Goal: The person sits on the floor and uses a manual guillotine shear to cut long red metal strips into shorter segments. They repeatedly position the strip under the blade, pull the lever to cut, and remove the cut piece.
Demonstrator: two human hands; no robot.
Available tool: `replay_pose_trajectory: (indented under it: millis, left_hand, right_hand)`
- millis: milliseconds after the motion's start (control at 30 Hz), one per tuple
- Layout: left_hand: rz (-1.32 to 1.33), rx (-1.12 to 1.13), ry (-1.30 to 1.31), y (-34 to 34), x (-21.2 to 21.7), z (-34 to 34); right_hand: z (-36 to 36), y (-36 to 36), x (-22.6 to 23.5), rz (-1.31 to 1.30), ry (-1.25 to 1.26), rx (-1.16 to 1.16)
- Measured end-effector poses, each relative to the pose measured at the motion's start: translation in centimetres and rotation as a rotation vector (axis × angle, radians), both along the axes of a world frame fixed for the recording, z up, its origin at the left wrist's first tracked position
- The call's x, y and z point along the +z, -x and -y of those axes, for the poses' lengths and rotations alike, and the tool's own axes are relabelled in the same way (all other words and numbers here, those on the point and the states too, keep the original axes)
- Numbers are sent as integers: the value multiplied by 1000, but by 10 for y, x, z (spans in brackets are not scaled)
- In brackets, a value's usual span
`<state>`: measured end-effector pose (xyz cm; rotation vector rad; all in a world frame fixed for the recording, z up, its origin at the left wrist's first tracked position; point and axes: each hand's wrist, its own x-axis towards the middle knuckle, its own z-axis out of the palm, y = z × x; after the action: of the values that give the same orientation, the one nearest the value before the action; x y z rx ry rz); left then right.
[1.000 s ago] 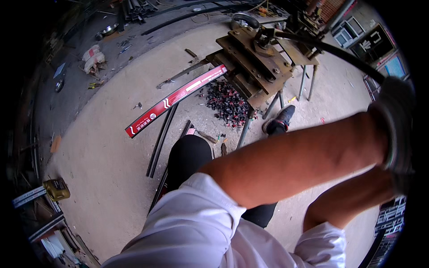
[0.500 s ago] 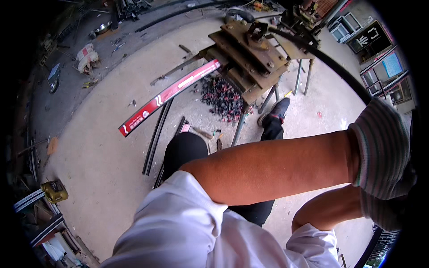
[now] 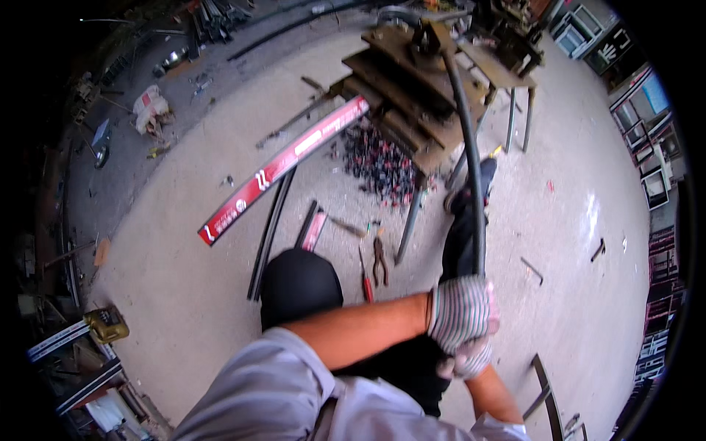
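Left hand, right hand, both striped-gloved, fingers clamping a long grey metal lever crossing the rusty plate press, flat red strip jutting from its left, black-and-red scraps lying below it.

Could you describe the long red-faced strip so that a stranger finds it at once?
Find the rusty machine of stacked metal plates on legs, near the picture's top. From its left side, a long strip with white marks on its red face slants toward the lower left. The bars below it are black, and the other red-faced piece is much shorter.
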<state>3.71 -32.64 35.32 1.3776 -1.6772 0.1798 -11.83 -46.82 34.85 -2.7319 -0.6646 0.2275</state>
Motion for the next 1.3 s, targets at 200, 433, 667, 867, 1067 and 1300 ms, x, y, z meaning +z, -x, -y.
replay_pose_trajectory:
  millis: [200, 433, 667, 867, 1067, 1300]
  left_hand:
    - [-29, 84, 97, 3, 18, 35]
    - [-52, 378, 199, -18, 41, -30]
    - [-245, 1092, -61, -84, 18, -218]
    - [-212, 1642, -595, -109, -27, -313]
    - [-475, 1564, -1131, -134, -67, -343]
    - [-462, 1481, -1299, -133, -63, -355]
  right_hand:
    - [36, -13, 31, 123, 131, 82]
    - [110, -21, 36, 503, 65, 137]
    - [171, -43, 113, 1001, 582, -566]
    - [105, -22, 43, 740, 173, -565]
    - [-8, -6, -51, 404, -151, -597]
    - [-100, -4, -81, 252, -312, -470]
